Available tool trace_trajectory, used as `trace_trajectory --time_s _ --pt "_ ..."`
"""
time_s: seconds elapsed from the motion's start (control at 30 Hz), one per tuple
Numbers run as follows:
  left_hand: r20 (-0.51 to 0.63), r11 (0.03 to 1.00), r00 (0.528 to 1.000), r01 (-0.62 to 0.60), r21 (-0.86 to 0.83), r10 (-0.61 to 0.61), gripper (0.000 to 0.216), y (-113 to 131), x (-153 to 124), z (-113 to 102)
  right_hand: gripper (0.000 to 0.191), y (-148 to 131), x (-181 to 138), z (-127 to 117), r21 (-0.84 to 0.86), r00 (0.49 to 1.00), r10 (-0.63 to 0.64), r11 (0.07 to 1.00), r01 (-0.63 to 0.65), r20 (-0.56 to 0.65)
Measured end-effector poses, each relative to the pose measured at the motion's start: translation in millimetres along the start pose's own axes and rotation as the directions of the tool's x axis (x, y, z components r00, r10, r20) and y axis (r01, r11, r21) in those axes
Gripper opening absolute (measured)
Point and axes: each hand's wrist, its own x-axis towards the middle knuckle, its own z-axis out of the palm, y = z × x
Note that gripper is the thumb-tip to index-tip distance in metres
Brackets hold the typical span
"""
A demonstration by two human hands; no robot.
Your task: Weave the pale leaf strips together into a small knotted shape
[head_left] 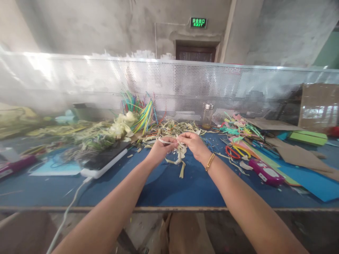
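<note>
My left hand and my right hand meet above the middle of the table, fingertips almost touching. Both are closed in a pinch on a bunch of pale cream strips. Part of the bunch dangles below the fingers, and one yellowish strip end hangs lowest. A white strip crosses the left fingers. Fingertips hide the exact spot where the strips come together; whether they are knotted there I cannot tell. Just behind the hands lies a heap of tangled pale strips.
Coloured pipe cleaners stand back left, near a glass bottle. A dark board with a white edge and a white cable lie left. To the right are yellow-and-red scissors, a purple box and coloured sheets.
</note>
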Motion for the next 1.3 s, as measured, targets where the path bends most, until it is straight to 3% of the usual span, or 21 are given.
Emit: trace_trajectory --time_s 0.17,0.37,0.67,0.83,0.97,1.17,1.23,1.3 --pt "0.029 0.998 0.998 0.057 -0.037 -0.056 0.028 1.3 -1.5 1.9 0.022 -3.4 3.2 -3.0 0.102 0.996 -0.048 0.993 0.056 -0.082" --pt "0.126 0.995 0.988 0.095 -0.016 -0.092 0.032 1.9 -2.9 0.5 0.022 -1.7 5.8 -2.6 0.222 0.989 -0.014 0.974 0.047 -0.149" --pt "0.345 0.974 0.910 0.218 0.067 -0.228 0.023 5.9 -11.9 4.7 0.024 4.4 15.8 -14.8 0.246 0.944 0.014 0.967 0.071 -0.329" --pt "0.363 0.966 0.895 0.251 0.068 -0.258 0.021 5.6 -12.7 4.0 0.024 1.1 17.5 -22.3 0.250 0.918 0.021 0.965 0.086 -0.396" --pt "0.301 0.968 0.925 0.251 -0.021 -0.234 0.027 2.8 -10.6 3.7 0.024 -1.8 15.2 -21.7 0.199 0.915 0.013 0.977 0.073 -0.403" --pt "0.028 0.961 0.984 0.178 -0.211 -0.177 0.029 -0.7 -1.2 0.2 0.023 -0.6 12.9 -19.0 -0.082 0.880 -0.099 0.994 0.068 -0.464" --pt "-0.042 0.955 0.986 0.146 -0.259 -0.163 0.029 -0.8 1.7 -1.5 0.018 -2.4 9.5 -18.2 -0.214 0.922 -0.184 0.970 0.115 -0.341" --pt "-0.081 0.947 0.984 0.131 -0.292 -0.161 0.031 -0.4 3.2 -2.7 0.012 -5.6 4.9 -16.9 -0.369 0.948 -0.294 0.900 0.231 -0.122"
